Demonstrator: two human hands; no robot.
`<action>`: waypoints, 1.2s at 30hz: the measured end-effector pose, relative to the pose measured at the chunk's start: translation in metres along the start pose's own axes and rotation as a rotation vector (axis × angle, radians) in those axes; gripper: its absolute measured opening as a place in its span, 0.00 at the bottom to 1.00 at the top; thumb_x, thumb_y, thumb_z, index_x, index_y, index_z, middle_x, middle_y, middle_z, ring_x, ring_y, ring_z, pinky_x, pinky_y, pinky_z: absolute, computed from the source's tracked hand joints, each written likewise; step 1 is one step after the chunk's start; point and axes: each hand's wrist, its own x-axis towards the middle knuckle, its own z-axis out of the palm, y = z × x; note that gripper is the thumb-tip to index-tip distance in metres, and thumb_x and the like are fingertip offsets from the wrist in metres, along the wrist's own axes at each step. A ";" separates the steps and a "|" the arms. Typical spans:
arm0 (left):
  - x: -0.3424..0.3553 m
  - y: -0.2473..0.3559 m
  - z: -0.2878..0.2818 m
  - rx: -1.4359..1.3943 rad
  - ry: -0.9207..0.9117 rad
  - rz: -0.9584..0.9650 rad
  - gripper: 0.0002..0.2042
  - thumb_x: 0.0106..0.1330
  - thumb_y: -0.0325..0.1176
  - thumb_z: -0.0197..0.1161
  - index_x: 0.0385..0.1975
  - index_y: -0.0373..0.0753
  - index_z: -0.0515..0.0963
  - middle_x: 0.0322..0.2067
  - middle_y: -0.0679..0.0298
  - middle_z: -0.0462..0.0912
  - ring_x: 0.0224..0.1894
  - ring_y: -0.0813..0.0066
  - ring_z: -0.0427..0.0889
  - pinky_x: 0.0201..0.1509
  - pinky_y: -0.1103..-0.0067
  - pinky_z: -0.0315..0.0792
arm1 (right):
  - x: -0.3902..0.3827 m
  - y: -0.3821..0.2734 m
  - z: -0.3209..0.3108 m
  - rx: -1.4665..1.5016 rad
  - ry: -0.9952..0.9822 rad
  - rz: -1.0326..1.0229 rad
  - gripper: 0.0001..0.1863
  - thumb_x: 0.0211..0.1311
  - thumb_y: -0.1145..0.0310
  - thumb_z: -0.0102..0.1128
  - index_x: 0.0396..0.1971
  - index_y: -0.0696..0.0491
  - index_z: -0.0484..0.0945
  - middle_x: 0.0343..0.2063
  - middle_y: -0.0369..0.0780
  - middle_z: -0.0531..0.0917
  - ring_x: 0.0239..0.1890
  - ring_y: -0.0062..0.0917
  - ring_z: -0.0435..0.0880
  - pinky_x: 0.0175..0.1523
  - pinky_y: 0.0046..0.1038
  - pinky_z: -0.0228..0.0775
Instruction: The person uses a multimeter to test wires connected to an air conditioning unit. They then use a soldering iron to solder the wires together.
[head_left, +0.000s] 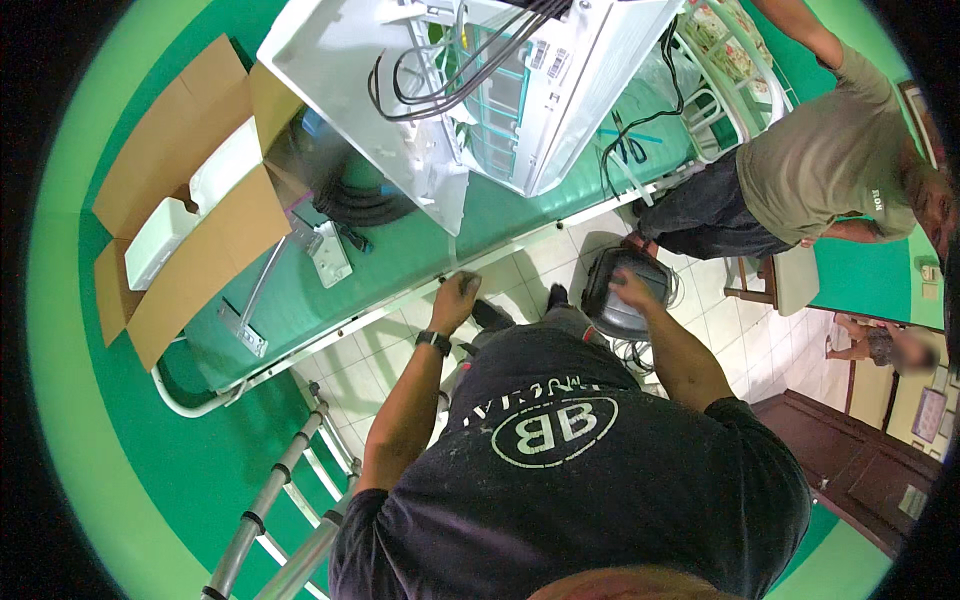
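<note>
My left hand (457, 303), with a dark watch on the wrist, is held near the front rail of the bed, its fingers curled; whatever may be in them is hidden. Out to the right, my right hand (638, 290) hovers over a black case (607, 297) on the floor. Its fingers are loosely bent and nothing shows in them. Ahead of me a white air conditioner unit (575, 100) stands tilted on the green mattress (385, 262), its cover swung aside. Black cables (468, 92) loop out of it.
An open cardboard box (215, 255) with white foam, metal brackets (325, 255) and black wrapped piping (365, 203) lie on the bed. At lower left stands a telescopic ladder (290, 465). A co-worker (830, 150) stands at right, one arm raised; another person (890, 347) is farther off.
</note>
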 end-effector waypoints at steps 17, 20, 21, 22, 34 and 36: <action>0.044 0.267 -0.125 -1.796 -0.019 0.440 0.30 0.73 0.57 0.50 0.60 0.34 0.70 0.58 0.56 0.77 0.61 0.63 0.73 0.59 0.69 0.68 | 0.027 0.051 -0.060 0.407 -0.154 0.047 0.20 0.62 0.63 0.66 0.51 0.53 0.74 0.31 0.36 0.79 0.24 0.22 0.79 0.26 0.26 0.73; 0.054 0.250 -0.118 -1.861 -0.051 0.640 0.20 0.74 0.47 0.54 0.56 0.38 0.73 0.52 0.62 0.82 0.57 0.68 0.75 0.53 0.73 0.71 | 0.025 0.033 -0.081 0.393 -0.144 -0.072 0.18 0.62 0.66 0.65 0.50 0.55 0.75 0.31 0.37 0.79 0.24 0.22 0.79 0.26 0.25 0.71; 0.052 0.248 -0.116 -1.834 0.012 0.655 0.17 0.73 0.45 0.56 0.53 0.40 0.74 0.48 0.65 0.82 0.57 0.69 0.76 0.53 0.73 0.71 | 0.015 0.011 -0.083 0.391 -0.157 -0.083 0.18 0.62 0.66 0.64 0.50 0.55 0.76 0.32 0.37 0.80 0.23 0.22 0.79 0.26 0.25 0.70; 0.057 0.269 -0.106 -1.792 -0.005 0.679 0.14 0.72 0.43 0.59 0.51 0.42 0.75 0.45 0.68 0.83 0.56 0.71 0.76 0.52 0.74 0.71 | 0.005 -0.003 -0.091 0.433 -0.117 -0.103 0.17 0.63 0.67 0.64 0.50 0.55 0.76 0.32 0.38 0.80 0.23 0.22 0.79 0.26 0.25 0.70; 0.013 0.257 -0.084 -1.417 0.236 0.662 0.12 0.68 0.33 0.65 0.47 0.46 0.72 0.41 0.68 0.82 0.54 0.64 0.80 0.53 0.73 0.74 | -0.195 -0.413 -0.130 0.131 0.368 -1.462 0.34 0.54 0.71 0.71 0.63 0.47 0.71 0.56 0.42 0.74 0.39 0.30 0.82 0.48 0.31 0.76; 0.008 0.258 -0.092 -1.357 0.218 0.685 0.15 0.67 0.31 0.67 0.49 0.45 0.70 0.41 0.66 0.83 0.55 0.61 0.80 0.54 0.71 0.75 | -0.196 -0.452 -0.131 -0.060 0.453 -1.543 0.33 0.51 0.69 0.73 0.60 0.45 0.74 0.55 0.40 0.75 0.40 0.32 0.81 0.49 0.33 0.75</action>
